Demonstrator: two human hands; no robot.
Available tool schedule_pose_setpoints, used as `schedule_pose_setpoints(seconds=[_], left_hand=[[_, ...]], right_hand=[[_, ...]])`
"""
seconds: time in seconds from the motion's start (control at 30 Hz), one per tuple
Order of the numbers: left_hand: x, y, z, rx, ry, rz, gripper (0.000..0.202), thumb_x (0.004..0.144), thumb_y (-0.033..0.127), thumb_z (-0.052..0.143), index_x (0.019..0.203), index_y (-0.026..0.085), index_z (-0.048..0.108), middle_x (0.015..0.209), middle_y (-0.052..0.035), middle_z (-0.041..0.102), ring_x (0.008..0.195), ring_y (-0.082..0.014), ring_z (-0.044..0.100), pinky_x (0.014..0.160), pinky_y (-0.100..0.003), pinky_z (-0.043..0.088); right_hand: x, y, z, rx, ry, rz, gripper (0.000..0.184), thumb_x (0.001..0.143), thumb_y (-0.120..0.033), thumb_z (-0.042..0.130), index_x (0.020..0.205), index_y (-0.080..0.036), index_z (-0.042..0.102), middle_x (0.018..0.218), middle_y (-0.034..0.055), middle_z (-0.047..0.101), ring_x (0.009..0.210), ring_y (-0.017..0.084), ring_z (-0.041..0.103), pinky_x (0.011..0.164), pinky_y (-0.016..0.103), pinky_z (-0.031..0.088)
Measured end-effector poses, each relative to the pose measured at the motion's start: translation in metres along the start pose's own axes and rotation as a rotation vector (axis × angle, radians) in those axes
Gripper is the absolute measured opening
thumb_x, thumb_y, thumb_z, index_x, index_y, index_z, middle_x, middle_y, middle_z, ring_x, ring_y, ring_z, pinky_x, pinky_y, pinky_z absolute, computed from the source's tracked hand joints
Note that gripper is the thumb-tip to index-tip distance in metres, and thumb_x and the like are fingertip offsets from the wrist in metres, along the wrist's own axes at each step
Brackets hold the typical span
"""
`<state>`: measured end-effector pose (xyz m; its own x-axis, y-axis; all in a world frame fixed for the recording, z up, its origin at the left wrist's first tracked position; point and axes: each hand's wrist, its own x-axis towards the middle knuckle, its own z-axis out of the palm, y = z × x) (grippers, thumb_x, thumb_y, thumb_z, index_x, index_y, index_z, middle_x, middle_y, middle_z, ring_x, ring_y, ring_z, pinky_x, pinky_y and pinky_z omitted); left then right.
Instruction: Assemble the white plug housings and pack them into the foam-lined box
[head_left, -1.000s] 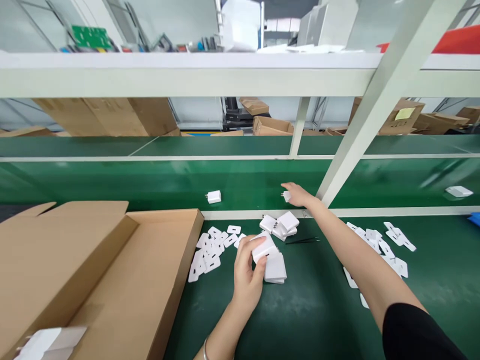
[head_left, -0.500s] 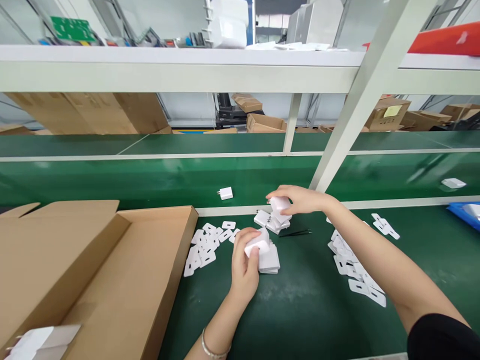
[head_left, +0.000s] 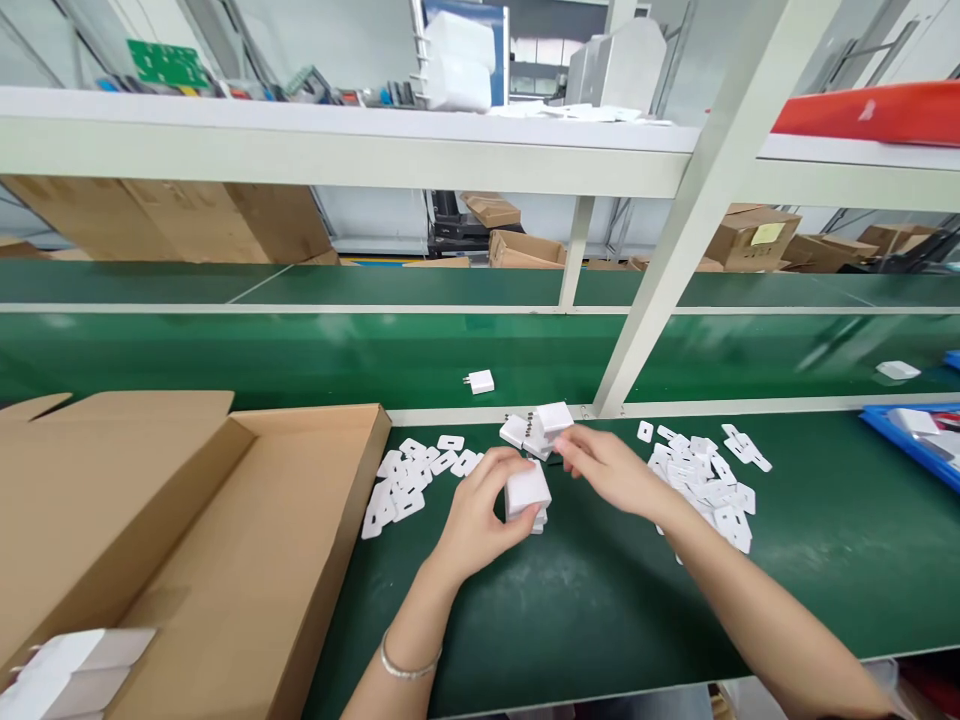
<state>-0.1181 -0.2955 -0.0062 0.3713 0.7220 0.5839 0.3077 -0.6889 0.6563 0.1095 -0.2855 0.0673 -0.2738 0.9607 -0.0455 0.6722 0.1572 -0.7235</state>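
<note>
My left hand (head_left: 476,515) is curled round a white charger block (head_left: 526,489) at the middle of the green bench. Below that block lies a short stack of white blocks (head_left: 537,522). My right hand (head_left: 611,470) is just to the right of it, fingers bent and pinched toward a small pile of white chargers (head_left: 536,430) behind; I cannot make out what those fingers hold. One single white charger (head_left: 480,381) lies on the green conveyor belt behind the white rail.
An open cardboard box (head_left: 225,540) fills the left, with white items (head_left: 60,675) in its near corner. Flat white plastic pieces lie scattered at the left (head_left: 409,480) and right (head_left: 705,480) of my hands. A diagonal frame post (head_left: 675,240) rises behind. A blue tray (head_left: 911,432) sits at the right.
My right hand came back from the conveyor belt with a white charger to the small pile, then drew toward my left hand. The lone charger on the belt has drifted right.
</note>
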Motion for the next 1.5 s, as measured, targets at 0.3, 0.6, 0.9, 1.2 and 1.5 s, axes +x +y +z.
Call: schedule_pose_setpoints(seconds=[0.3, 0.6, 0.9, 1.2, 1.5], left_hand=[[0.003, -0.003, -0.018, -0.179, -0.141, -0.472, 0.051, 0.107, 0.056, 0.038, 0.147, 0.025, 0.043, 0.137, -0.0120, 0.060, 0.129, -0.0282, 0.058, 0.114, -0.047, 0.044], [-0.010, 0.023, 0.016, -0.387, -0.224, -0.712, 0.051, 0.107, 0.061, 0.034, 0.137, 0.021, 0.048, 0.134, -0.0137, 0.063, 0.128, -0.0285, 0.059, 0.113, -0.046, 0.046], [-0.089, 0.061, 0.097, 0.176, 0.144, -0.375, 0.052, 0.097, 0.023, 0.056, 0.145, 0.020, 0.036, 0.155, -0.0230, 0.031, 0.148, -0.0369, 0.038, 0.117, -0.062, 0.043], [-0.096, 0.075, 0.115, 0.341, 0.035, -0.280, 0.072, 0.086, 0.018, 0.067, 0.148, 0.020, 0.031, 0.155, -0.0269, 0.035, 0.152, -0.0473, 0.032, 0.119, -0.074, 0.035], [-0.034, 0.058, 0.007, 0.362, -0.522, -0.245, 0.091, 0.073, 0.012, 0.074, 0.155, 0.028, 0.039, 0.158, -0.0196, 0.038, 0.136, -0.0437, 0.054, 0.108, -0.060, 0.050]], right_hand=[[-0.008, 0.023, 0.059, 0.324, -0.248, 0.356, 0.058, 0.103, -0.073, 0.040, 0.122, -0.021, 0.056, 0.113, 0.0107, 0.069, 0.093, 0.022, 0.070, 0.059, 0.027, 0.056], [-0.021, 0.025, 0.062, 0.335, -0.124, 0.214, 0.056, 0.104, -0.069, 0.045, 0.129, -0.021, 0.059, 0.117, 0.0103, 0.071, 0.109, 0.026, 0.068, 0.098, 0.043, 0.056], [-0.093, 0.058, 0.040, 0.409, -0.284, -0.119, 0.051, 0.102, -0.053, 0.060, 0.145, -0.026, 0.060, 0.155, 0.0106, 0.055, 0.141, 0.027, 0.052, 0.121, 0.046, 0.043], [-0.128, 0.068, 0.050, 0.276, -0.178, 0.010, 0.060, 0.099, -0.032, 0.051, 0.159, -0.030, 0.046, 0.151, 0.0108, 0.055, 0.098, 0.020, 0.067, 0.093, 0.042, 0.061], [-0.159, 0.029, 0.077, -0.069, 0.117, 0.249, 0.085, 0.090, -0.050, 0.061, 0.165, -0.027, 0.026, 0.148, 0.0168, 0.054, 0.064, 0.018, 0.066, 0.061, 0.039, 0.057]])
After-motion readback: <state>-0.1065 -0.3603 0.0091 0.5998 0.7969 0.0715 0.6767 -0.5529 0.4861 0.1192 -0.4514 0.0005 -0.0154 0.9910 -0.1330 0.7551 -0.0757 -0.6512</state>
